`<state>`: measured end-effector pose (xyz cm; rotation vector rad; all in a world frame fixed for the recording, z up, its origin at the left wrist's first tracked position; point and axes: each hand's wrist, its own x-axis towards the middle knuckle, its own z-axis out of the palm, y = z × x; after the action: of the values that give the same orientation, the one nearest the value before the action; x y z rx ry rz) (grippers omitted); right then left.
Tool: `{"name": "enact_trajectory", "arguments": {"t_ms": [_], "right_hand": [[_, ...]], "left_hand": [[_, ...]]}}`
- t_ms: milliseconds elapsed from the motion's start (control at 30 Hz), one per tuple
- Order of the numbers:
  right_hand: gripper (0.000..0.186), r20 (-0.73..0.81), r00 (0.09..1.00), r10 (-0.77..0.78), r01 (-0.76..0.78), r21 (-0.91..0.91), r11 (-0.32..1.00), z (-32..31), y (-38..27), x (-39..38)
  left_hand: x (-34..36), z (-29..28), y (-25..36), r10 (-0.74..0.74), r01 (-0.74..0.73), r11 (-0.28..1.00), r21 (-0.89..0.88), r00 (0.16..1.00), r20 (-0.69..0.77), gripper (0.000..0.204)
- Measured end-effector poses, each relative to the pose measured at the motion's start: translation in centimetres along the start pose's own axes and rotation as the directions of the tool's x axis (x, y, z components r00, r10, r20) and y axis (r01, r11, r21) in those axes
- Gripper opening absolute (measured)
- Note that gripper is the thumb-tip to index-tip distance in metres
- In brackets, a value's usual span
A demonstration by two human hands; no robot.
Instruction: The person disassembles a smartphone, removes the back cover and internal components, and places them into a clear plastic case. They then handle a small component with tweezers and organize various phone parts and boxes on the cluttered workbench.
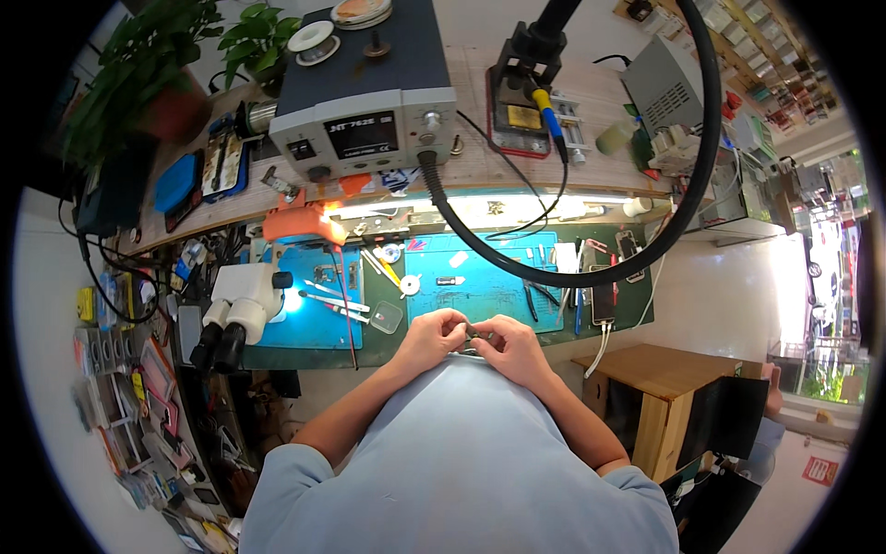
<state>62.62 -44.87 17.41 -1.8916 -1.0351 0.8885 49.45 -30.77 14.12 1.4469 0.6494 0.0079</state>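
Note:
Close to my body, at the front edge of the bench, my left hand (432, 336) and my right hand (513, 349) meet with bent fingers. Between their fingertips is a small dark piece (472, 332), mostly covered, whose kind I cannot make out. Just beyond the hands lies a blue work mat (480, 309) bearing a small black-and-white part (450, 280). Left of it are a clear shallow box (386, 317) and a white disc (411, 284). Dark-handled pliers (532, 301) rest on the mat's right side.
A white microscope (247, 291) stands at the left over a second blue mat. A thick black hose (554, 277) loops over the bench from the rework station (360, 129). A phone (603, 302) with a white cable lies right. A soldering iron (548, 115) sits in its stand behind.

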Motion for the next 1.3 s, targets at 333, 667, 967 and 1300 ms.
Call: {"name": "enact_trajectory", "arguments": {"t_ms": [333, 667, 967, 1300], "right_hand": [[0.022, -0.025, 0.998, -0.060, 0.059, -0.043, 0.997, 0.2, 0.0, 0.2], [0.021, -0.047, 0.995, -0.090, 0.086, -0.088, 0.992, 0.3, 0.2, 0.6], [0.021, -0.138, 0.990, 0.029, -0.019, 0.072, 0.997, 0.8, 1.4, 0.5], [0.020, -0.114, 0.990, 0.079, -0.062, 0.144, 0.988, 1.1, 2.2, 0.8]], "left_hand": [[-0.1, 0.2, 0.3, 0.022, -0.021, 0.999, 0.033, 0.998, -0.050, 0.019], [0.4, 0.3, -0.3, 0.082, -0.065, 0.990, 0.129, 0.988, -0.130, 0.015], [0.8, 0.0, -1.1, 0.014, -0.011, 0.979, -0.201, 1.000, 0.014, 0.025], [0.8, -0.8, -1.0, -0.031, 0.056, 0.933, -0.354, 0.997, 0.076, 0.025]]}}
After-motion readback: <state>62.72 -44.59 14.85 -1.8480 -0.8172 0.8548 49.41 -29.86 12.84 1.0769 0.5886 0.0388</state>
